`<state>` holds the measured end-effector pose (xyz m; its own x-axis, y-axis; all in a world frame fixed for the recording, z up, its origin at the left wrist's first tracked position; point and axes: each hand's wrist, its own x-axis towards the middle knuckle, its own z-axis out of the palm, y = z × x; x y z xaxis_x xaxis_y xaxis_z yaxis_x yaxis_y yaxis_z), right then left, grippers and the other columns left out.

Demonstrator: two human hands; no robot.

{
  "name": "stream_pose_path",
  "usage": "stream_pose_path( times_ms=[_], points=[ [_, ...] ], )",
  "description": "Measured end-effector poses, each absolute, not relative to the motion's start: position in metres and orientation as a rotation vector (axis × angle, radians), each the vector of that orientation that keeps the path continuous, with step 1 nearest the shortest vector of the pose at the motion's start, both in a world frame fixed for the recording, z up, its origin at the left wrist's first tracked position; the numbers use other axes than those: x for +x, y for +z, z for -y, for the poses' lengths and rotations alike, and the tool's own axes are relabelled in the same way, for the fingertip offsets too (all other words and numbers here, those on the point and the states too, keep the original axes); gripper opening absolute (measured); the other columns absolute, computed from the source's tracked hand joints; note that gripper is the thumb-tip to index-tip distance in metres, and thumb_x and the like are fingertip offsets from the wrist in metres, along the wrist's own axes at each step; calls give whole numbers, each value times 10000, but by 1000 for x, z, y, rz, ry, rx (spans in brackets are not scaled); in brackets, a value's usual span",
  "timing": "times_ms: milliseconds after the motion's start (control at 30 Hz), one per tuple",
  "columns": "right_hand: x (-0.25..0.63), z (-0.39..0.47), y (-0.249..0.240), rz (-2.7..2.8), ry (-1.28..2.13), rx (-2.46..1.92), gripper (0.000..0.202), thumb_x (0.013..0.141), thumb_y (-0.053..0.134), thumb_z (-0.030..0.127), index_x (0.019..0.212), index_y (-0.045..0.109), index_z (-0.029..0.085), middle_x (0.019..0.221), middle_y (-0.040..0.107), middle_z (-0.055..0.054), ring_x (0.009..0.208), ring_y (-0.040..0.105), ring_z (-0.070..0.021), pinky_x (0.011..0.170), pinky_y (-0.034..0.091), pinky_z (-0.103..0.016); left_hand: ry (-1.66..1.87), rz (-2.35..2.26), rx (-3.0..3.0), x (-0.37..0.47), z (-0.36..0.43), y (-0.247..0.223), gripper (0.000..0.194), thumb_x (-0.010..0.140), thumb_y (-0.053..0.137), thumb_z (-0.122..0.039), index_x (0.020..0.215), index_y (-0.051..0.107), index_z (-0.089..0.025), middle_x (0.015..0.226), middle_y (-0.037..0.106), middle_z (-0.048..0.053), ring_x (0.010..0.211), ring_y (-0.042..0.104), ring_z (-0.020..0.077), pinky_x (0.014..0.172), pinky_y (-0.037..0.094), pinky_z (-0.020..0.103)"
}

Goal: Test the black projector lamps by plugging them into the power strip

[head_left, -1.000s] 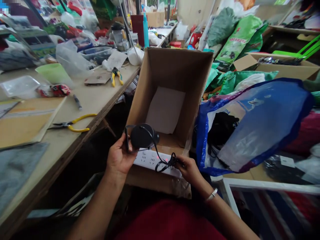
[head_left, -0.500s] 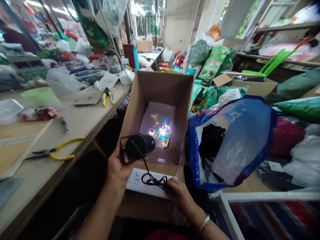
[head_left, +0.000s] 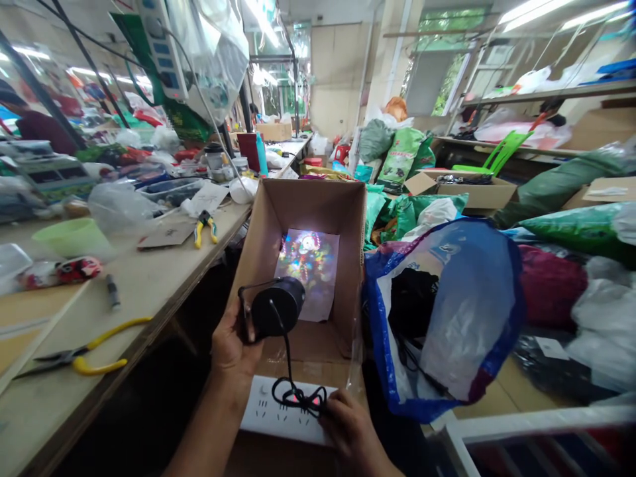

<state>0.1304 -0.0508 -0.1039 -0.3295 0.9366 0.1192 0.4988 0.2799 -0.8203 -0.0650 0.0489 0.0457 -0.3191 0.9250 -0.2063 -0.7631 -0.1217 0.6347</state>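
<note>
My left hand grips a black cylindrical projector lamp by its bracket, over the near end of an open cardboard box. Colourful light falls on a pale sheet inside the box. From the lamp's back a black cable runs down to a bundled coil above a white power strip. At the strip's right end my right hand is closed by the coil; its fingertips are partly hidden, and what they pinch is unclear.
On the left workbench lie yellow-handled pliers, smaller pliers and a marker. A blue-rimmed bag stands right of the box. Green sacks are behind it. A person is at the far left.
The lamp has turned in my left hand, and its light pattern has moved to the upper part of the sheet. The camera view has tilted up. Red light now shows on the power strip.
</note>
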Motion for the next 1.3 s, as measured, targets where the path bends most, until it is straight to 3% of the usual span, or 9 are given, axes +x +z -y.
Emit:
stream_pose_path(
  times_ms=[300, 633, 767, 900, 1033, 1167, 1300],
  points=[
    [129, 46, -108, 1948, 891, -1263, 101, 797, 506, 111, 800, 578, 182, 820, 553, -54, 744, 577, -164, 646, 439, -240, 1789, -902, 252, -63, -50, 34, 265, 679, 667, -299, 488, 562, -147, 294, 452, -59, 284, 372, 46, 381, 346, 141],
    [125, 43, -109, 1964, 823, -1348, 114, 724, 509, 70, 732, 537, 180, 771, 557, -40, 687, 565, -155, 594, 396, -231, 1734, -983, 279, -53, -42, 25, 319, 515, 797, -370, 517, 573, -143, 328, 432, -95, 295, 387, 46, 356, 339, 151],
    [123, 43, -117, 2013, 739, -1430, 124, 750, 490, 76, 777, 541, 185, 819, 587, -59, 731, 574, -178, 621, 407, -249, 1741, -982, 317, -53, -40, 24, 352, 460, 828, -377, 528, 581, -136, 371, 474, -93, 311, 373, 25, 339, 305, 132],
    [122, 44, -125, 2036, 644, -1487, 58, 811, 495, 163, 768, 528, 184, 805, 589, -69, 714, 566, -197, 613, 396, -270, 1750, -1007, 356, -53, -37, 20, 344, 472, 836, -363, 586, 600, -140, 473, 565, -78, 395, 476, 35, 382, 353, 118],
    [122, 44, -129, 1922, 723, -1492, 48, 758, 526, 136, 758, 541, 182, 795, 583, -60, 705, 548, -194, 611, 377, -272, 1725, -1032, 454, -51, -31, 13, 310, 513, 828, -340, 608, 602, -150, 534, 606, -63, 472, 536, 54, 469, 421, 135],
    [126, 38, -120, 1537, 979, -1358, 89, 700, 570, 120, 647, 531, 181, 684, 537, -12, 658, 497, -165, 609, 368, -267, 1676, -1047, 668, -47, -25, 3, 284, 602, 782, -367, 614, 601, -149, 542, 576, -53, 480, 497, 59, 461, 384, 149],
    [135, 28, -97, 1032, 1331, -1190, 147, 761, 638, 273, 671, 550, 196, 636, 542, 31, 612, 496, -137, 578, 411, -251, 1616, -1122, 925, -43, -14, 1, 229, 713, 708, -342, 638, 600, -154, 539, 520, -54, 499, 447, 73, 499, 364, 186]
  ],
)
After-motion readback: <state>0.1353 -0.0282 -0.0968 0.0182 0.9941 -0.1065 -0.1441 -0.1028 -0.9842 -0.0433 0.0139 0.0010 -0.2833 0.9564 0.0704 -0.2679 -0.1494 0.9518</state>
